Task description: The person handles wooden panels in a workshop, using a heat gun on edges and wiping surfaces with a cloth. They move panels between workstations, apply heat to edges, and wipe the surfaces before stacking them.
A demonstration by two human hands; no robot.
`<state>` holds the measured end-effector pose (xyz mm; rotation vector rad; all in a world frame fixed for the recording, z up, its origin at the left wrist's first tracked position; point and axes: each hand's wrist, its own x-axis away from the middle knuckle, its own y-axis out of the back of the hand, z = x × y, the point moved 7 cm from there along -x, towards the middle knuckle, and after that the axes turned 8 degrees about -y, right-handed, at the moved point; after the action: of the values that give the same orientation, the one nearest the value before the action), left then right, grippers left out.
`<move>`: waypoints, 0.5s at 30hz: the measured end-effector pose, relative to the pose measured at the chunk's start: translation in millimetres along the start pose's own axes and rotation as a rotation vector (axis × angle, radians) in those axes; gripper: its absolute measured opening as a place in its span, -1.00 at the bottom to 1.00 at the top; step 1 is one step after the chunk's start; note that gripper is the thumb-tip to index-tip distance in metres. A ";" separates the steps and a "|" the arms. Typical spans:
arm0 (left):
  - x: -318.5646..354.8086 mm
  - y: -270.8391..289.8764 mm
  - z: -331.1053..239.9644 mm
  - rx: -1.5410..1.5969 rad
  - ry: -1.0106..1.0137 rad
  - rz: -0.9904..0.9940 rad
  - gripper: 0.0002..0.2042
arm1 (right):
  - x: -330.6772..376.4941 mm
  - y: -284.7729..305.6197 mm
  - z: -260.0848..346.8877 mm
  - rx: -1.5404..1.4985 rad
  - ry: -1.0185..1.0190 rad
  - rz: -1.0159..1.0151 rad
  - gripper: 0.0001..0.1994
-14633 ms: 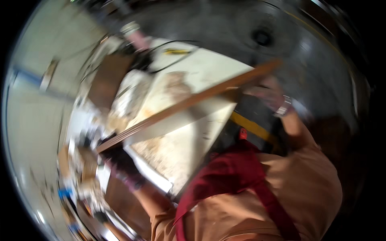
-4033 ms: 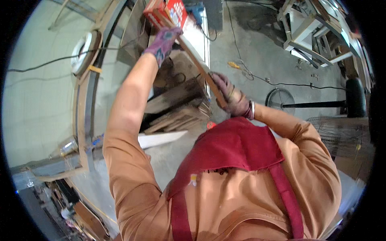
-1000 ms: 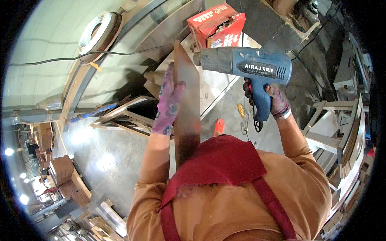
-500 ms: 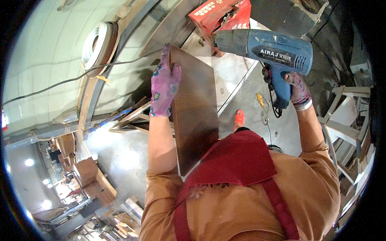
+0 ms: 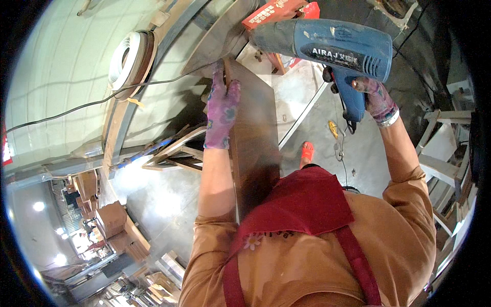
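Observation:
A dark brown wooden panel (image 5: 257,123) extends away from my apron, its left edge facing my left hand. My left hand (image 5: 222,115), in a purple flowered glove, holds that edge, with the thumb against the panel's face and a finger stretched along the edge toward the far corner. My right hand (image 5: 379,102), in a matching stained glove, is closed round the handle of a blue heat gun (image 5: 337,48). The gun's dirty nozzle points left, above the panel's far end and apart from it. The left hand's other fingers are partly hidden.
A torn red box (image 5: 276,13) lies beyond the panel. White and brown banding coils (image 5: 123,61) hang at the left, with a black cable (image 5: 76,108) passing across. Wooden frames (image 5: 452,166) stand at the right. A yellow tool (image 5: 333,129) with a cord lies on the floor.
The heat gun has moved left and slightly farther away, its nozzle nearer the panel's far end. My left hand and the panel's far end have shifted slightly right.

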<state>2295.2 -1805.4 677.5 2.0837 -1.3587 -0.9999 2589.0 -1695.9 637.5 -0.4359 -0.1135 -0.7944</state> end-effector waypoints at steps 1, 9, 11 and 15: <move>-0.7 -2.9 2.9 0.029 -0.001 0.035 -0.45 | -2.7 -2.7 5.0 -0.011 0.035 0.032 -0.45; 3.9 -5.7 7.7 0.216 0.043 0.026 -0.45 | -6.3 0.7 -3.0 -0.012 -0.043 -0.072 -0.44; 6.2 -8.3 8.7 0.215 0.025 0.015 -0.45 | -7.4 5.7 -6.2 -0.004 0.000 -0.037 -0.44; 5.8 -6.2 9.2 0.260 0.055 -0.026 -0.44 | -7.3 -25.9 20.2 0.061 -0.007 0.026 -0.49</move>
<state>2293.1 -1808.1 665.4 2.3034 -1.5045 -0.8054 2566.7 -1698.6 662.6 -0.3820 -0.1382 -0.7618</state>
